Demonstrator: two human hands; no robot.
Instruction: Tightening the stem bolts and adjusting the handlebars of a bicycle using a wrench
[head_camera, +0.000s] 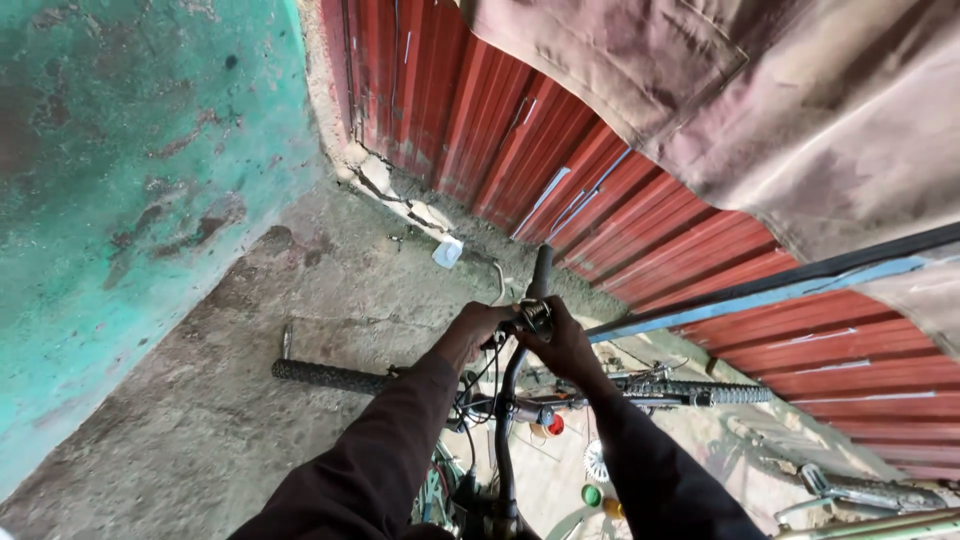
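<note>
Gripping the handlebar (538, 278), left hand (472, 330) and right hand (563, 345) close around it (bicycle (520, 395) upright).

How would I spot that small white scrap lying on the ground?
Start at the red corrugated metal wall and follow its foot to the corner with the green wall. The white scrap lies there on the dirt ground, beyond the handlebar grip. It is the only pale, crumpled thing there.

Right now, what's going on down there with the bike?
A person stands over a bicycle, both hands working at a small metal fitting on its handlebar. The left hand grips from one side, the right hand from the other. The knobby front tyre rests on the concrete floor beside a red corrugated shutter.
</note>
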